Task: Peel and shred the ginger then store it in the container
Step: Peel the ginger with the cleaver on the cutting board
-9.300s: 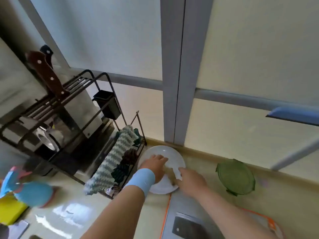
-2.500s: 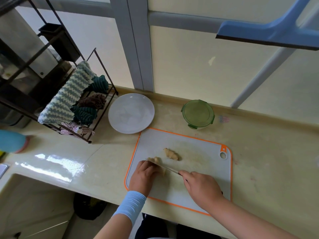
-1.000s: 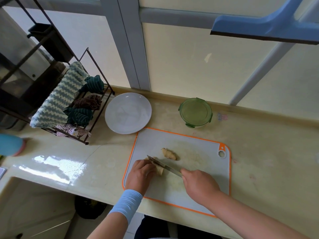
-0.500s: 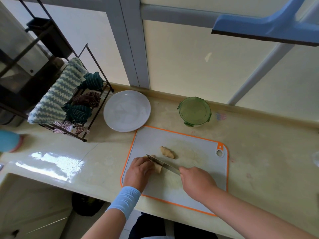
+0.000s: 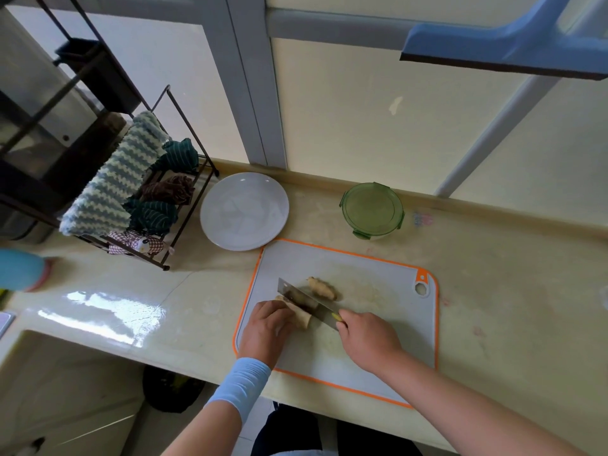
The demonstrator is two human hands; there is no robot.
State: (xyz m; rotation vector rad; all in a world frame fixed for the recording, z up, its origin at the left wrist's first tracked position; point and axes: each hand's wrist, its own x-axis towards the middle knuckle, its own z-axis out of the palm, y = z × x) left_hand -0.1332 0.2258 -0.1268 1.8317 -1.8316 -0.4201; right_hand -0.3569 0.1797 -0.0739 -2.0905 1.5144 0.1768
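On the white cutting board with an orange rim (image 5: 388,327), my left hand (image 5: 268,327) grips a piece of ginger (image 5: 302,319) and holds it down. My right hand (image 5: 368,339) grips a knife (image 5: 307,301) by its handle; the blade lies tilted across the held ginger. A second ginger piece (image 5: 322,287) lies loose on the board just behind the blade. A round green-lidded container (image 5: 371,210) stands shut on the counter behind the board.
A white plate (image 5: 244,210) sits left of the container. A black wire rack (image 5: 158,205) with folded cloths stands at the left. A sink edge (image 5: 82,327) lies at the lower left, and a blue object (image 5: 506,44) hangs overhead.
Earlier both hands were at the plate; now they work on the board. Over the last second the knife blade has tipped flatter and shifted left over the held ginger.
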